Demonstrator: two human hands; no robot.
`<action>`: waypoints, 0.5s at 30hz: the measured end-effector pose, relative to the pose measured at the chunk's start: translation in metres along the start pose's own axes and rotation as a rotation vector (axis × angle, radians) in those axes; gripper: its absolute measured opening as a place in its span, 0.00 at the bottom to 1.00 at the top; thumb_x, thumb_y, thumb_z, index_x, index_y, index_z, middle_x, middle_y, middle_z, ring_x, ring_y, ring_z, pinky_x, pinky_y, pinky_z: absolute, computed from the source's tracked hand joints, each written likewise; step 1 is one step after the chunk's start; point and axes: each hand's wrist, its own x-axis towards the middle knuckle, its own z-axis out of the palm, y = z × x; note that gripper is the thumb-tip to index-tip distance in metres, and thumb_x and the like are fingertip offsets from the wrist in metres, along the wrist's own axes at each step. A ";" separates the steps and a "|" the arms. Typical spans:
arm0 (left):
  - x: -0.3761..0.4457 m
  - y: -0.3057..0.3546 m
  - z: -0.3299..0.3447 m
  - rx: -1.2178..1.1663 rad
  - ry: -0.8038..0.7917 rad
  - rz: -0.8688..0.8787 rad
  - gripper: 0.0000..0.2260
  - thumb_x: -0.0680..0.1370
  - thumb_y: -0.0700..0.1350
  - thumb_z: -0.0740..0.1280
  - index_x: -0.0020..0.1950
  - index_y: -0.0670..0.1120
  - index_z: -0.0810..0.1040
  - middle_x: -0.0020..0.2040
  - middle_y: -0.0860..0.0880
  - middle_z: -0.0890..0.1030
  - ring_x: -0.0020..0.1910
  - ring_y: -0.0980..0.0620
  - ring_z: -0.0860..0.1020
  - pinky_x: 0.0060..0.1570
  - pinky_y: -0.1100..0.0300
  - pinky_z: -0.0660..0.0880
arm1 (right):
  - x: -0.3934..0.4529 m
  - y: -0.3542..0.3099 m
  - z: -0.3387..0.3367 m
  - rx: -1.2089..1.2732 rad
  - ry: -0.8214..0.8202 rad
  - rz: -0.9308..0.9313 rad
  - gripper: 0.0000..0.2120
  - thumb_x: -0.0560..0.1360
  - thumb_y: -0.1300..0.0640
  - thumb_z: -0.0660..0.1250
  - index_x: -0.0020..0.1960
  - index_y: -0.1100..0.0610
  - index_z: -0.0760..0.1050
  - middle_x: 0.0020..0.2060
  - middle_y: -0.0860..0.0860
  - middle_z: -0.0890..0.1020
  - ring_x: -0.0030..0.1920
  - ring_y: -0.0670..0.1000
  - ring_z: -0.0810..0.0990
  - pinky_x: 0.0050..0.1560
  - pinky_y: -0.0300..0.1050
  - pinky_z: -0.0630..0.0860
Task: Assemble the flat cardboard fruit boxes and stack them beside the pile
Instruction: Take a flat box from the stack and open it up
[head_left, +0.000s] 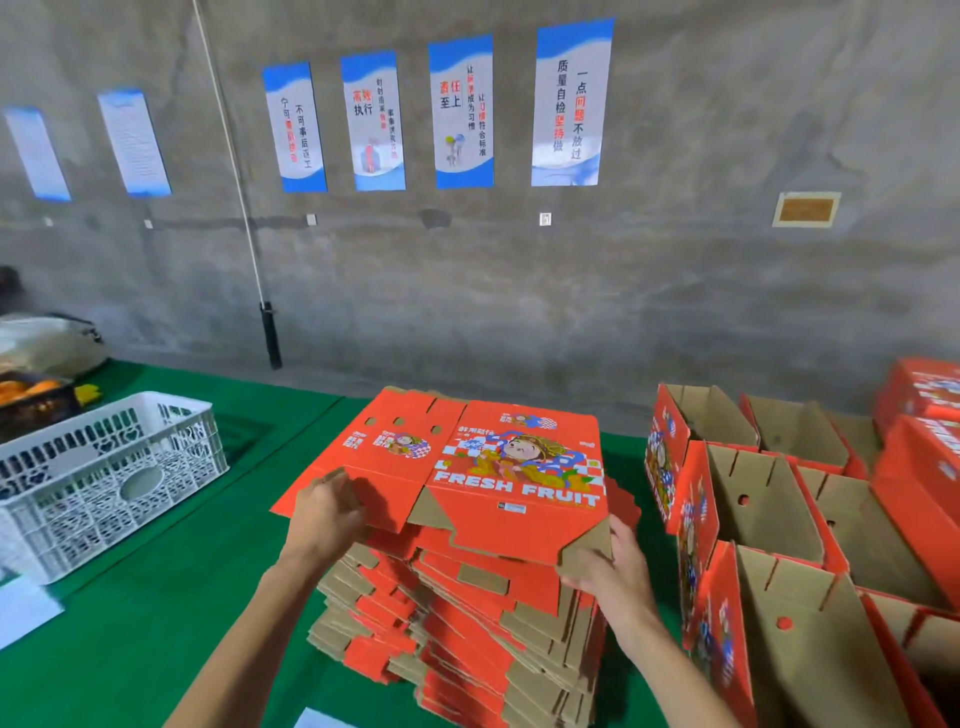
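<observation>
A flat red "FRESH FRUIT" box blank lies lifted at its near edge on top of a tall pile of flat blanks at the centre of the green table. My left hand grips its near left flap. My right hand holds the brown flap at its near right corner, fingers curled around the edge. To the right, several assembled red boxes stand open with brown insides showing.
A white plastic crate sits on the left of the green table, with a dark bin of oranges behind it. More red boxes are stacked at the far right. A concrete wall with posters rises behind.
</observation>
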 end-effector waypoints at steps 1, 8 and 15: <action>-0.004 0.005 -0.004 -0.047 0.025 0.001 0.07 0.69 0.36 0.72 0.36 0.42 0.75 0.38 0.46 0.80 0.38 0.41 0.78 0.38 0.52 0.73 | 0.000 -0.004 -0.002 0.061 -0.016 -0.027 0.32 0.79 0.70 0.68 0.78 0.51 0.65 0.68 0.52 0.79 0.62 0.52 0.82 0.47 0.47 0.86; -0.028 0.026 -0.023 -0.159 0.127 0.061 0.15 0.78 0.37 0.66 0.64 0.47 0.81 0.45 0.45 0.83 0.39 0.44 0.80 0.40 0.59 0.74 | -0.007 -0.048 -0.010 0.371 0.060 -0.123 0.37 0.74 0.67 0.75 0.77 0.44 0.67 0.58 0.56 0.84 0.50 0.59 0.88 0.45 0.51 0.85; -0.062 0.040 -0.042 -0.124 0.435 0.220 0.10 0.77 0.36 0.74 0.55 0.49 0.87 0.47 0.45 0.85 0.49 0.41 0.79 0.51 0.49 0.76 | -0.027 -0.080 -0.012 0.796 0.210 -0.055 0.13 0.74 0.68 0.74 0.57 0.59 0.79 0.57 0.66 0.83 0.45 0.58 0.84 0.40 0.48 0.82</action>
